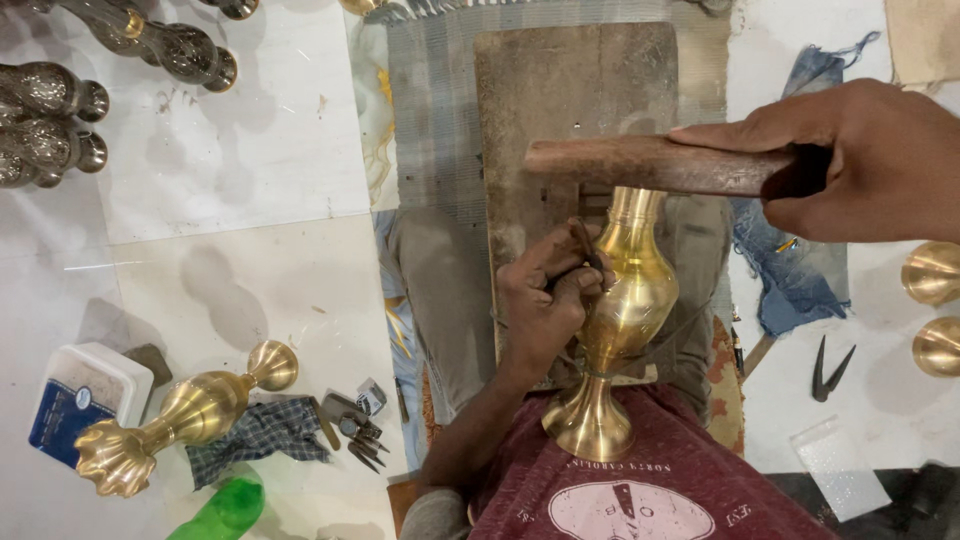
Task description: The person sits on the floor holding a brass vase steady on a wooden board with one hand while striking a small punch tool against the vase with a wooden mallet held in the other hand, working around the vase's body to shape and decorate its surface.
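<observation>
Brass vase [625, 300]: heavy, rigid, slippery. Left grip [545, 300] is clamping a chisel [583, 245] against its shoulder; right grip [870, 160] is clenching a mallet [650, 165] above.

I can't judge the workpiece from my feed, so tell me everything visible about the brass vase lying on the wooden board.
The polished golden brass vase lies lengthwise along the worn wooden board, flared round foot toward the person's dark red shirt, slim neck pointing away. Its bulbous body looks smooth and shiny. The left hand rests on the body, pressing a thin dark tool against it. The right hand holds a brown wooden handle across the neck, hiding the mouth. A thin cord seems looped above the foot.
</observation>
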Demonstrator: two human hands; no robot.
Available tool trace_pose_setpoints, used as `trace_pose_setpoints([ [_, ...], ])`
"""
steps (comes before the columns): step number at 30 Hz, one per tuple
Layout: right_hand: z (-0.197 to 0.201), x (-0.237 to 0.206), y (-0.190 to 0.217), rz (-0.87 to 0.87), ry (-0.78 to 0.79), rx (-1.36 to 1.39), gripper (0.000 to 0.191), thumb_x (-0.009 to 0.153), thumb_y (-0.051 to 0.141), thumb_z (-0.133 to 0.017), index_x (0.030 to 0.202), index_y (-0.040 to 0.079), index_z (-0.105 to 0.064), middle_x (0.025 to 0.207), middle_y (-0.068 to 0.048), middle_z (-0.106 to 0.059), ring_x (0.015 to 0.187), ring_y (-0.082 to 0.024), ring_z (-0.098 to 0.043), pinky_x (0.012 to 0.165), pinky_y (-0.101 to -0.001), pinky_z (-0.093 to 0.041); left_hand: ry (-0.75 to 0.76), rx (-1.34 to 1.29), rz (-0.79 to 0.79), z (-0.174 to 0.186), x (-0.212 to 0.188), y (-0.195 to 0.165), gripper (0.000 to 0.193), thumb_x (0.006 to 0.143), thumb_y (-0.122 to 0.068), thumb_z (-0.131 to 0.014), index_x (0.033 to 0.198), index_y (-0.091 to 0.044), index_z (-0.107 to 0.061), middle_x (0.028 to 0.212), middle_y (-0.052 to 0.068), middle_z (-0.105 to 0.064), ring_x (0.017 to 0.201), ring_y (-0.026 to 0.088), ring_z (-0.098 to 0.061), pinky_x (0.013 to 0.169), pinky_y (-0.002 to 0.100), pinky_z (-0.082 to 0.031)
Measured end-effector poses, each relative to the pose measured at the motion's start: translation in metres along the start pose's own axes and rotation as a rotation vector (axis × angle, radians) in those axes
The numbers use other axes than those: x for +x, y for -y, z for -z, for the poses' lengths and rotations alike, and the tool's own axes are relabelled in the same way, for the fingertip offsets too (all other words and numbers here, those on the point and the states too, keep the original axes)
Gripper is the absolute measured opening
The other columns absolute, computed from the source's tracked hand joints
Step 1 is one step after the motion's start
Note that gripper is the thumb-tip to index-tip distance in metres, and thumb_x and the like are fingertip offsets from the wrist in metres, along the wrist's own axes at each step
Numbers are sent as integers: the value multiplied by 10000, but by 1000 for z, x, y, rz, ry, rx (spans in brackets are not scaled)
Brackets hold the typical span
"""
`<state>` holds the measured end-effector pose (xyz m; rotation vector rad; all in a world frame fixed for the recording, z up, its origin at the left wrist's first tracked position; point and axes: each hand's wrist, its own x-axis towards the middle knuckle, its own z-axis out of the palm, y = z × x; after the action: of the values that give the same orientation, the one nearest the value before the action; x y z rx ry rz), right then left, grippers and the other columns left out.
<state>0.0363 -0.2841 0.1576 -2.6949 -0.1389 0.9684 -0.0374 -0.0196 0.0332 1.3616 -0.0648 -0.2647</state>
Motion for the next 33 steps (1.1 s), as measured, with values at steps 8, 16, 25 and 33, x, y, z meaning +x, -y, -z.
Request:
trace_pose_setpoints([
  [8,-11,-5,-16,111,-249,303,738,766,-32,-743,1451,221,-638,934,-135,-793,796,-216,-792,753,-364,-639,61,-67,46,4,7,1,369,921,205,-538,1239,62,-662,936,110,-760,836,134,-731,696,245,-590],
  [16,-9,-4,-45,247,-159,-60,857,736,-61,-718,1517,241,-534,972,-90,-760,824,-140,-773,712,-309,-646,98,65,-84,8,9,3,369,871,188,-540,1192,65,-675,933,105,-769,828,149,-748,727,261,-615],
  [25,-43,-43,-60,114,-190,300,884,747,-98,-712,1535,272,-555,962,-84,-683,704,-171,-678,585,-310,-573,347,73,-115,19,28,8,553,773,187,-547,1305,65,-631,1166,148,-737,1006,203,-760,881,286,-668],
  [33,-96,-78,-52,4,-465,284,830,724,-96,-742,1504,139,-580,1045,-136,-703,833,-178,-728,697,-294,-583,532,179,-275,22,44,9,502,850,160,-586,1308,-24,-681,1244,106,-759,1063,220,-798,937,291,-645],
])
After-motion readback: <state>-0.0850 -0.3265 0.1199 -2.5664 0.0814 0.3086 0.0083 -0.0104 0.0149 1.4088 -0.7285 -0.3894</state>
